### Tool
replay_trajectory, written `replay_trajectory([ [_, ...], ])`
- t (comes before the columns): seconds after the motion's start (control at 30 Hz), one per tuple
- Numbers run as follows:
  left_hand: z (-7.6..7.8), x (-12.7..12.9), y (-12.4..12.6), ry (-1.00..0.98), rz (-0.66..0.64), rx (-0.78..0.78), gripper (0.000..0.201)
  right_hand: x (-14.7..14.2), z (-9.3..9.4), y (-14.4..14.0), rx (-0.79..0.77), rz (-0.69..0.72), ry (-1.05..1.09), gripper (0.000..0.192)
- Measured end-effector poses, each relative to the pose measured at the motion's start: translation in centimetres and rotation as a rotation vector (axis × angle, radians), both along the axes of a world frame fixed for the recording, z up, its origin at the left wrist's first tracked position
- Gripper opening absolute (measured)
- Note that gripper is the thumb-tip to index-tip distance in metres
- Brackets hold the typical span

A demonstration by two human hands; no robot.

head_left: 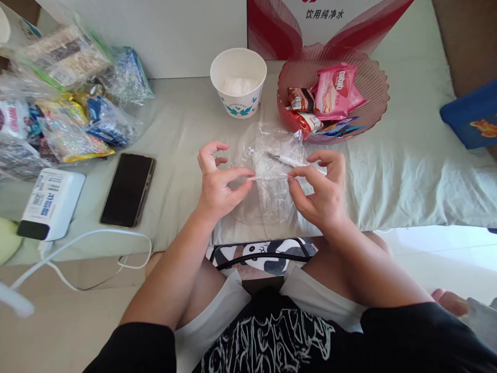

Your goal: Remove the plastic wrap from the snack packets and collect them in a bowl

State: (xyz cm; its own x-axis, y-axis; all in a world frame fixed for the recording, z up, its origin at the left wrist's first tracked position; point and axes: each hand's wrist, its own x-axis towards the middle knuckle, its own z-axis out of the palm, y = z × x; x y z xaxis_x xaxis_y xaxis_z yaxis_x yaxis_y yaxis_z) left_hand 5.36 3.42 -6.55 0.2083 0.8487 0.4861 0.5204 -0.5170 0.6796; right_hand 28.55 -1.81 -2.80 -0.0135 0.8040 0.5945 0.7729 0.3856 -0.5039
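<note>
Both forearms reach forward from the lap and meet over the front edge of the bed [407, 176], which is covered in a pale green sheet. The left hand [219, 184] pinches one end of the top edge of a clear plastic bag [272, 171] between thumb and forefinger, its other fingers curled upward and spread. The right hand [324, 189] pinches the other end of the same edge, its fingers bent likewise. The edge is drawn taut between them, and the bag hangs crumpled against the sheet at the centre of the view.

At 12 o'clock from the bag stands a white paper cup [238, 83]; at 1 o'clock, a pink bowl [373, 83] holding wrapped snacks. At 9 o'clock lies a dark phone [128, 189], with a white power bank [50, 204] beyond it, and bags of snacks [73, 103] at 10 o'clock.
</note>
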Motion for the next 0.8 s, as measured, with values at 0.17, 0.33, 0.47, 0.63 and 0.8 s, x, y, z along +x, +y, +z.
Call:
replay_trajectory([
  [0.17,0.1,-0.4,-1.2,-0.082,-0.118,0.151,0.022,-0.1,1.1,-0.6,-0.157,0.297,0.19,0.011],
  [0.33,0.4,-0.5,-1.7,-0.143,-0.16,0.1,0.028,-0.5,1.9,-0.7,-0.578,0.343,0.653,0.014],
  [0.47,1.1,-0.3,-1.4,-0.219,-0.171,-0.061,0.029,-0.7,1.6,-0.2,-0.686,0.297,0.851,0.031],
  [0.63,2.1,0.2,-1.1,-0.421,-0.135,-0.446,0.025,-0.7,0.8,0.1,-0.654,0.276,0.91,0.049],
  [0.8,2.5,0.4,-0.5,-0.612,-0.02,-0.746,0.034,-0.6,0.6,0.5,-0.835,0.267,0.847,0.037],
])
